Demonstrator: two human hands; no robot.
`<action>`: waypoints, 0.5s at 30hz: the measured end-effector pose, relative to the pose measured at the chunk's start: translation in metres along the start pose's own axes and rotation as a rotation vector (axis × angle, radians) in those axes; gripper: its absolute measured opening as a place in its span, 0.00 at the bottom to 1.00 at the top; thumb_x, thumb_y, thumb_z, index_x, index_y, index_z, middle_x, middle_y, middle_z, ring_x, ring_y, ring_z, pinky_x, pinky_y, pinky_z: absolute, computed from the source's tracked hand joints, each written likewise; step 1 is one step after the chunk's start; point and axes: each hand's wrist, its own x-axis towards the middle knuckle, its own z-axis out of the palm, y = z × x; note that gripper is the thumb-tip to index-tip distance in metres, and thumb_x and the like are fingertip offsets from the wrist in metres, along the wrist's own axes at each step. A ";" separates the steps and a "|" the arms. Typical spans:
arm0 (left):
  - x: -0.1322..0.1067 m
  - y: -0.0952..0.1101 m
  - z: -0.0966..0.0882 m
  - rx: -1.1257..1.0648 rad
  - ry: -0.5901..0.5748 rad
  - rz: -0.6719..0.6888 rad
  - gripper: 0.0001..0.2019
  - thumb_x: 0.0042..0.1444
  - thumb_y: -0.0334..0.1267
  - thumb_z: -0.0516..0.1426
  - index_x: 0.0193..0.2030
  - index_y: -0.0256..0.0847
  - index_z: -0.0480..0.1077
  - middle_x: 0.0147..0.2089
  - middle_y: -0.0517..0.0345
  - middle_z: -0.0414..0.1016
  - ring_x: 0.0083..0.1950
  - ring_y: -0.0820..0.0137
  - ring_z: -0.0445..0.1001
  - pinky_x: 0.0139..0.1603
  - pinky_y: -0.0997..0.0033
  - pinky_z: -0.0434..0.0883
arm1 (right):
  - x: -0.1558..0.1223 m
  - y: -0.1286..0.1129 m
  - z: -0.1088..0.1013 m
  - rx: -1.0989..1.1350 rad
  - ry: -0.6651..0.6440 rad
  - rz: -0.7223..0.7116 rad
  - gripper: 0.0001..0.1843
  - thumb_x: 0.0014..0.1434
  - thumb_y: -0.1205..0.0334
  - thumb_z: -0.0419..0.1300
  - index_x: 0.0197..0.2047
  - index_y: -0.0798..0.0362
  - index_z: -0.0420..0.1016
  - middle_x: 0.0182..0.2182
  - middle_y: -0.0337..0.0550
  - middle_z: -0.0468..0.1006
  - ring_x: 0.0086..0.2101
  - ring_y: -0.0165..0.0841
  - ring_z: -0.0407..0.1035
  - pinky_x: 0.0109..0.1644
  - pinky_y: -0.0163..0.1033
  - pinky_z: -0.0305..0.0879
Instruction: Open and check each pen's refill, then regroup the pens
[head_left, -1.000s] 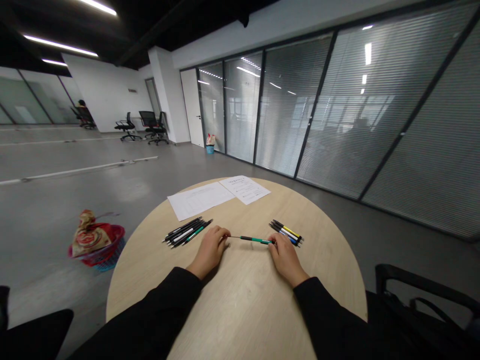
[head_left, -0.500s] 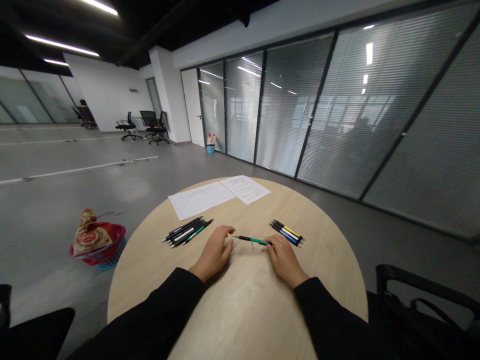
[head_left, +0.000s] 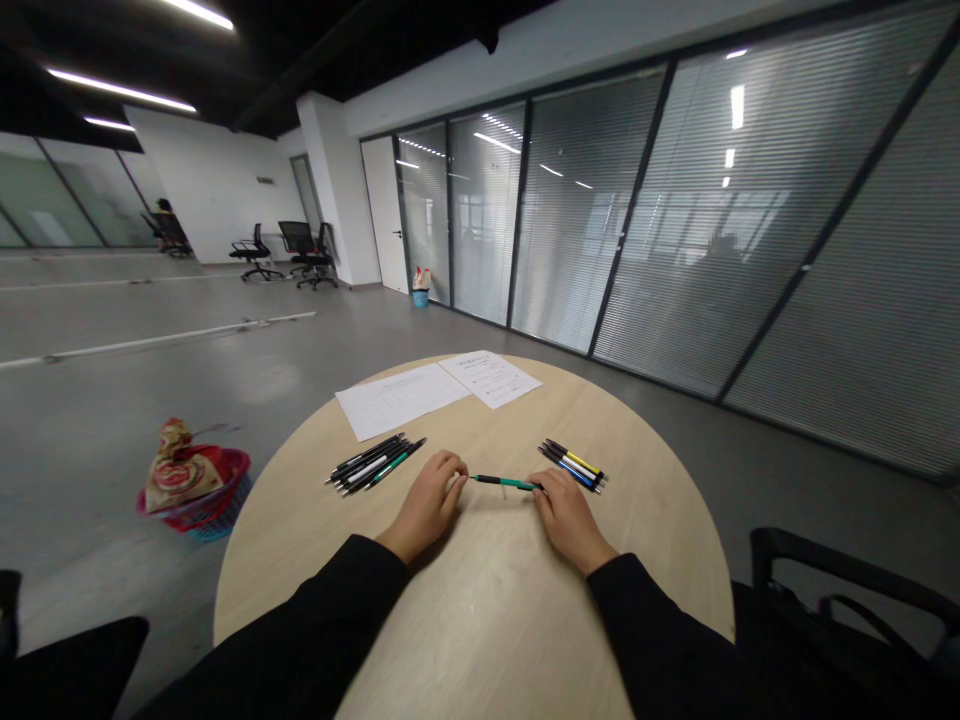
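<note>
A green mechanical pencil (head_left: 504,482) with a black grip lies level between my two hands, just above the table. Its rear end is held in the closed fingers of my right hand (head_left: 566,515). My left hand (head_left: 429,505) pinches the thin tip with thumb and forefinger. To the left of my left hand is a group of black, white and green pencils (head_left: 373,465). Beyond my right hand lies a smaller row of yellow, white, blue and black pencils (head_left: 574,466).
Two printed paper sheets (head_left: 491,378) lie at the far side of the round wooden table (head_left: 480,620). On the floor at left, a basket (head_left: 225,500) holds a brown bag (head_left: 184,470). A black chair (head_left: 847,575) stands close at right. Glass partitions run behind.
My left thumb and forefinger have closed together on the pencil's tip; before, they were apart beside it. My right hand keeps its hold in the same place.
</note>
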 end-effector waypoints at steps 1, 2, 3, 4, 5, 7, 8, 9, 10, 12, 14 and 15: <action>0.000 0.000 0.000 -0.006 -0.001 -0.002 0.10 0.68 0.38 0.47 0.39 0.41 0.67 0.42 0.51 0.69 0.45 0.63 0.69 0.49 0.61 0.68 | 0.000 0.000 0.000 0.000 0.000 -0.003 0.11 0.65 0.70 0.52 0.42 0.53 0.75 0.39 0.48 0.77 0.43 0.41 0.67 0.50 0.47 0.63; 0.000 0.000 0.000 -0.010 -0.003 -0.004 0.10 0.68 0.38 0.47 0.39 0.41 0.67 0.42 0.50 0.69 0.44 0.63 0.69 0.49 0.61 0.68 | 0.000 0.000 0.000 0.000 0.001 -0.006 0.11 0.65 0.71 0.51 0.42 0.53 0.75 0.39 0.48 0.77 0.43 0.41 0.67 0.50 0.47 0.63; 0.001 0.000 0.000 -0.013 -0.004 -0.007 0.10 0.68 0.38 0.47 0.39 0.41 0.67 0.42 0.50 0.69 0.44 0.63 0.69 0.49 0.61 0.68 | 0.000 0.000 0.000 0.000 0.001 -0.009 0.11 0.65 0.71 0.51 0.42 0.53 0.75 0.39 0.48 0.77 0.43 0.41 0.67 0.50 0.47 0.63; 0.001 0.000 0.001 -0.015 -0.006 -0.009 0.10 0.68 0.38 0.47 0.39 0.40 0.67 0.42 0.50 0.69 0.44 0.63 0.69 0.49 0.61 0.68 | 0.000 0.000 0.000 -0.002 0.001 -0.012 0.12 0.65 0.71 0.51 0.43 0.53 0.75 0.39 0.48 0.77 0.43 0.41 0.67 0.51 0.48 0.63; 0.001 0.000 0.001 -0.017 -0.007 -0.011 0.10 0.68 0.38 0.47 0.38 0.40 0.67 0.42 0.50 0.69 0.44 0.63 0.69 0.49 0.61 0.68 | 0.000 0.000 0.000 -0.003 0.001 -0.012 0.12 0.64 0.71 0.51 0.43 0.53 0.75 0.39 0.48 0.77 0.43 0.42 0.67 0.51 0.48 0.63; 0.000 -0.001 0.002 -0.024 -0.008 -0.015 0.10 0.68 0.39 0.47 0.38 0.40 0.67 0.41 0.51 0.69 0.44 0.63 0.69 0.49 0.61 0.68 | 0.000 -0.001 0.000 -0.010 0.001 -0.012 0.12 0.64 0.72 0.51 0.43 0.53 0.75 0.39 0.48 0.77 0.43 0.42 0.67 0.52 0.48 0.63; 0.000 -0.002 0.002 -0.027 -0.007 -0.017 0.10 0.68 0.39 0.47 0.38 0.40 0.67 0.41 0.51 0.69 0.43 0.63 0.69 0.48 0.62 0.68 | 0.000 -0.001 0.000 -0.013 0.002 -0.011 0.12 0.64 0.72 0.51 0.43 0.53 0.75 0.39 0.48 0.77 0.43 0.42 0.67 0.52 0.48 0.63; 0.000 -0.002 0.002 -0.031 -0.008 -0.020 0.10 0.68 0.39 0.47 0.38 0.40 0.66 0.41 0.51 0.69 0.43 0.64 0.69 0.48 0.62 0.68 | 0.000 -0.001 -0.001 -0.014 0.003 -0.011 0.12 0.64 0.72 0.52 0.43 0.53 0.75 0.39 0.48 0.77 0.43 0.42 0.67 0.52 0.48 0.63; 0.000 -0.002 0.002 -0.034 -0.008 -0.021 0.10 0.68 0.39 0.47 0.38 0.40 0.66 0.41 0.51 0.69 0.43 0.64 0.69 0.48 0.62 0.68 | 0.001 -0.001 -0.001 -0.014 0.006 -0.013 0.12 0.64 0.72 0.52 0.43 0.53 0.76 0.39 0.48 0.77 0.43 0.42 0.67 0.52 0.48 0.64; -0.001 -0.002 0.002 -0.039 -0.006 -0.022 0.10 0.68 0.39 0.47 0.38 0.40 0.66 0.41 0.52 0.69 0.43 0.64 0.69 0.48 0.62 0.68 | 0.001 -0.001 -0.001 -0.015 0.010 -0.017 0.13 0.64 0.72 0.52 0.44 0.53 0.76 0.40 0.48 0.77 0.44 0.42 0.67 0.52 0.48 0.64; 0.000 -0.002 0.002 -0.043 0.000 -0.022 0.10 0.68 0.39 0.47 0.37 0.41 0.66 0.40 0.52 0.69 0.42 0.64 0.69 0.47 0.63 0.68 | 0.001 -0.002 -0.001 -0.016 0.013 -0.022 0.13 0.64 0.72 0.52 0.44 0.53 0.76 0.40 0.49 0.77 0.44 0.42 0.67 0.52 0.48 0.64; 0.000 -0.001 0.002 -0.046 0.004 -0.025 0.10 0.67 0.39 0.48 0.36 0.41 0.66 0.40 0.52 0.70 0.42 0.65 0.69 0.47 0.63 0.69 | 0.001 -0.002 -0.001 -0.019 0.016 -0.025 0.13 0.64 0.72 0.52 0.44 0.53 0.76 0.40 0.49 0.77 0.44 0.42 0.67 0.52 0.48 0.64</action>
